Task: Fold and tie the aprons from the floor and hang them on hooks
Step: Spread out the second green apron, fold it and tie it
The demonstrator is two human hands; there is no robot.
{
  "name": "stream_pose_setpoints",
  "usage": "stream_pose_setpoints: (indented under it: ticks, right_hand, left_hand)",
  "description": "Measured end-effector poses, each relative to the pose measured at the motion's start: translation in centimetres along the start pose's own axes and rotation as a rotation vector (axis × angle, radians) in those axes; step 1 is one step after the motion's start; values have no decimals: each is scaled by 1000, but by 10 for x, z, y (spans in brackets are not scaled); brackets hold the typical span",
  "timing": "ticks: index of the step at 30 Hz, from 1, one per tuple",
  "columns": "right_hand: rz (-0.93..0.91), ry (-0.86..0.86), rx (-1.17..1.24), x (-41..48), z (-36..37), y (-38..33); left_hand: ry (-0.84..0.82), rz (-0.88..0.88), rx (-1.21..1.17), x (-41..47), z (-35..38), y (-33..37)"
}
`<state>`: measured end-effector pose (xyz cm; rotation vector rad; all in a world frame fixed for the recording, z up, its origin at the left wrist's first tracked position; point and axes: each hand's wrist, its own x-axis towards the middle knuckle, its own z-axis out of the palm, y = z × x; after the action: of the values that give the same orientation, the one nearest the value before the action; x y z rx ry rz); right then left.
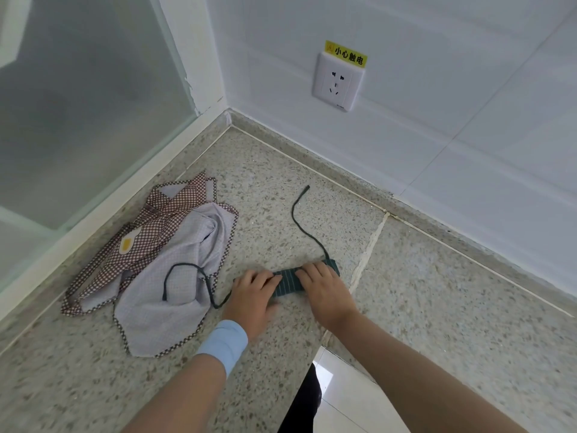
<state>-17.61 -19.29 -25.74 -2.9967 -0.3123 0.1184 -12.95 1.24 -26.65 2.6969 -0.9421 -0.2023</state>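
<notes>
A dark green striped apron lies rolled into a narrow bundle on the speckled stone surface. My left hand presses on its left end with curled fingers. My right hand covers its right end the same way. One dark tie string snakes away toward the wall. The other string loops left over a second apron. That second apron, brown checked with a pale lining, lies crumpled to the left.
A frosted glass panel bounds the surface on the left. A white tiled wall with a power socket and yellow warning label stands behind. A grouted seam crosses the stone. White floor tile shows below the front edge.
</notes>
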Motion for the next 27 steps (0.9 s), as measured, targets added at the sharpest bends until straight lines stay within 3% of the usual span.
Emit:
stream_pose_setpoints:
  ticks: [5,8,11,14,15,19,21,24,27]
  right_hand:
    - [61,-21,65,16,-7,5]
    - [44,-61,118,26,-19,14]
    - [75,-229,153,37,-34,18]
    - [179,-351,268,36,-43,19]
    - [177,-303,266,32,-44,20]
    - [73,172,77,9,-58,12]
    - [-12,302,45,-8,-68,5]
    - [-66,305,103,-28,-79,-6]
    - [-50,250,167,-47,-104,-24]
  left_hand:
    - [-93,-99,-233,18,-11,-9]
    - [-136,-106,-236,25,-19,-11]
    - [-279,-105,-163,31,-30,-7]
    - [-443,-206,-282,33,-44,1]
    - [-472,-250,-374,32,-50,5]
    - [-588,-428,-801,25,-83,23]
    - [-587,-557,-1040,17,-102,33]
    - [-607,-644,-1311,11,-120,40]
    - [-563,-588,-1395,-1,-149,55]
